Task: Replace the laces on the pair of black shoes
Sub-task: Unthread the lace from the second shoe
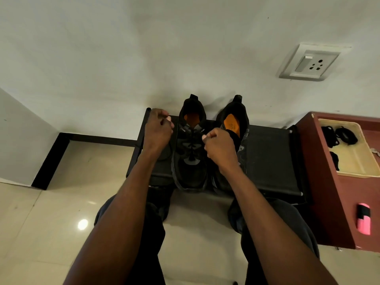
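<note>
The fingers of the left hand [157, 128] and of the right hand [219, 146] were curled tight, each seemingly pinching an end of the thin black lace [192, 146]; the ends themselves were too dark to see. The laced black mesh shoe [190, 167] stood at the left edge of the low black fabric bench [271, 159], touching its unlaced twin shoe [236, 120]. An uneven pull could leave unequal ends or drag the light shoe off the front edge.

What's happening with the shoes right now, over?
Left hand and right hand curled, apparently pinching lace ends. Left shoe laced; right shoe beside it. Nothing in the way.
</note>
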Action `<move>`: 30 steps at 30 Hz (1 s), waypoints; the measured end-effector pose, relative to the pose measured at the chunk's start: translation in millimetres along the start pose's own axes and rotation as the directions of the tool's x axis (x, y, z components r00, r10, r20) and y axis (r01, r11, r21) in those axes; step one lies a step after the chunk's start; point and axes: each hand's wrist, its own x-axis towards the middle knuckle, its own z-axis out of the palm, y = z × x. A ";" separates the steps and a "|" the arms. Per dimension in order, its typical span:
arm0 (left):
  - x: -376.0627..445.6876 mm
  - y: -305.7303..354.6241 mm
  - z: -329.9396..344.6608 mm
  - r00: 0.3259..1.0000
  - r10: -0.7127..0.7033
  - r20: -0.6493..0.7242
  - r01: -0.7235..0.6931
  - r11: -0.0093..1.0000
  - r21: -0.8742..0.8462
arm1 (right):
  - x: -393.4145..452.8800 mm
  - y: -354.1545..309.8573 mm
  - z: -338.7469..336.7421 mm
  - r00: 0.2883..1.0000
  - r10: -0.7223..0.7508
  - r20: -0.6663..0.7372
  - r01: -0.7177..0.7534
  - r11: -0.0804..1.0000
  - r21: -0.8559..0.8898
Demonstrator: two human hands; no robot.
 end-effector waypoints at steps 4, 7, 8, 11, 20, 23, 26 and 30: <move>1.0 6.2 -3.1 0.995 -0.096 -0.002 0.094 0.978 -0.188 | -35.5 -5.7 -5.1 0.772 0.002 0.636 0.064 0.995 -0.080; 0.6 8.0 -4.0 0.994 -0.104 -0.025 0.099 0.985 -0.143 | -51.6 -8.4 2.7 0.502 0.078 0.861 0.306 0.915 -0.262; -0.9 7.3 -4.3 0.993 -0.107 -0.056 0.104 0.993 -0.056 | -51.2 -7.7 3.3 0.466 0.119 0.877 0.389 0.862 -0.324; -9.2 1.5 -4.7 0.992 -0.028 -0.126 0.092 0.834 0.543 | -38.0 -3.1 -1.6 0.566 0.175 0.806 0.413 0.786 -0.460; 6.0 7.6 14.5 0.999 0.010 -0.051 0.006 0.954 0.300 | 32.2 -4.6 2.9 0.982 -0.166 -0.086 0.147 0.971 -0.189; 13.2 8.2 27.6 0.998 -0.009 -0.063 0.031 0.934 0.355 | 45.7 -9.2 18.1 0.983 -0.088 -0.158 0.057 0.980 -0.189; 21.6 10.0 35.1 0.996 -0.079 -0.046 0.091 0.921 0.379 | 55.3 -12.3 28.2 0.981 -0.049 -0.188 0.007 0.976 -0.217; 24.9 12.3 37.2 0.988 -0.149 -0.033 0.150 0.906 0.395 | 53.4 -16.0 33.6 0.979 0.001 -0.204 -0.045 0.976 -0.213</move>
